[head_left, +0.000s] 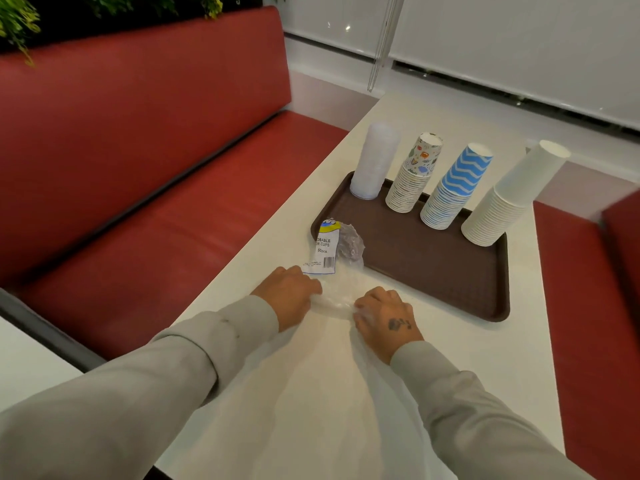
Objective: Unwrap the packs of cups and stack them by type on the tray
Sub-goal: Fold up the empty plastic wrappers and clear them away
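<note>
On the brown tray point(433, 271) stand four upside-down stacks in a row: clear plastic cups point(374, 161), cups with small coloured pictures point(415, 174), blue zigzag cups point(457, 185) and plain white cups point(509, 195). In front of the tray's near left corner lies empty clear plastic wrapping point(341, 268) with a white printed label. My left hand point(287, 292) and my right hand point(384, 317) both grip the near end of this wrapping on the white table point(311, 393). More clear wrap trails under my right wrist.
A red bench seat point(138, 209) runs along the table's left side, and another red seat point(595, 306) is at the right. White blinds and a window sill are behind the table. Green plants hang at the top left.
</note>
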